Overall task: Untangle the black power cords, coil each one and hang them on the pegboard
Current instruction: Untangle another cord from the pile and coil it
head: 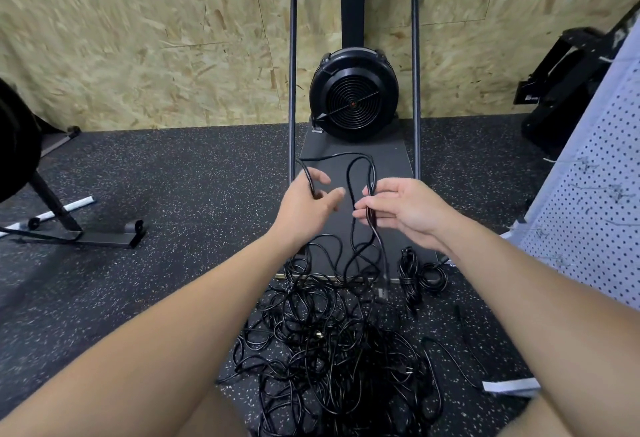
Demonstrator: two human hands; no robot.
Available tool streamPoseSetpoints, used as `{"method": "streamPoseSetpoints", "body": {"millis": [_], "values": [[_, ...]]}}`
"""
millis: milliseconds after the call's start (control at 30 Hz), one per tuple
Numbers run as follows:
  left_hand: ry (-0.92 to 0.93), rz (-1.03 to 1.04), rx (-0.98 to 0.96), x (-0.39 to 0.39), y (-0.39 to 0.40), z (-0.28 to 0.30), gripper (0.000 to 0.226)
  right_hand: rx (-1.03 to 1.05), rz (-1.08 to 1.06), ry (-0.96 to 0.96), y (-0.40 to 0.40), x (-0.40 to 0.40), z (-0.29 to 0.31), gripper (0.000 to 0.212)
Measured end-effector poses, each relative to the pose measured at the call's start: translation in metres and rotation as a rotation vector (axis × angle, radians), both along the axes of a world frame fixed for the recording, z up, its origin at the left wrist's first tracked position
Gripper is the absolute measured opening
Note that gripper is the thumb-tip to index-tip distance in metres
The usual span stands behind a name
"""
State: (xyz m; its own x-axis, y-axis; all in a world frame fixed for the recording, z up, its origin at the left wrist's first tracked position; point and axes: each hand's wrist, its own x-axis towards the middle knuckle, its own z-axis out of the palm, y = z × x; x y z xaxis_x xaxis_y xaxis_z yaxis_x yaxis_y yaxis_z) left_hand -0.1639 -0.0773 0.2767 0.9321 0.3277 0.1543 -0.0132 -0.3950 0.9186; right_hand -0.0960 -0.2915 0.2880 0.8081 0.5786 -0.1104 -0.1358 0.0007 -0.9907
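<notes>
The right hand (pixel 403 210) pinches a few gathered loops of one black cord (pixel 360 173); the left hand (pixel 308 199), just beside it, grips the same cord's next stretch. Below both hands lies the tangled pile (pixel 332 343) — pulling upward could cinch a knot there, dragging neighbouring cords along.

Beyond the hands, a black fan machine (pixel 353 97) stands against the chipboard wall (pixel 156 38); speckled dark rubber floor (pixel 173 177) spreads beneath them.
</notes>
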Motion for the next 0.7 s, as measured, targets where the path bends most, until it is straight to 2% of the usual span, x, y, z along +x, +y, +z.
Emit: {"method": "streamPoseSetpoints", "body": {"millis": [133, 300, 400, 500, 700], "values": [[0.05, -0.204, -0.014, -0.005, -0.018, -0.002, 0.048, 0.012, -0.017, 0.01, 0.004, 0.0, 0.005, 0.026], [0.09, -0.223, -0.075, -0.005, -0.015, -0.006, 0.054, -0.033, -0.177, -0.049, 0.013, -0.005, 0.003, 0.025], [0.087, -0.214, -0.033, -0.007, -0.018, -0.004, 0.051, -0.075, -0.207, -0.101, 0.017, -0.008, 0.004, 0.02], [0.05, -0.191, 0.051, -0.005, -0.018, -0.006, 0.042, -0.151, -0.189, -0.173, 0.019, -0.008, 0.002, 0.014], [0.041, -0.21, 0.006, -0.004, -0.013, -0.004, 0.012, -0.146, -0.197, -0.27, 0.014, -0.005, 0.002, 0.017]]}}
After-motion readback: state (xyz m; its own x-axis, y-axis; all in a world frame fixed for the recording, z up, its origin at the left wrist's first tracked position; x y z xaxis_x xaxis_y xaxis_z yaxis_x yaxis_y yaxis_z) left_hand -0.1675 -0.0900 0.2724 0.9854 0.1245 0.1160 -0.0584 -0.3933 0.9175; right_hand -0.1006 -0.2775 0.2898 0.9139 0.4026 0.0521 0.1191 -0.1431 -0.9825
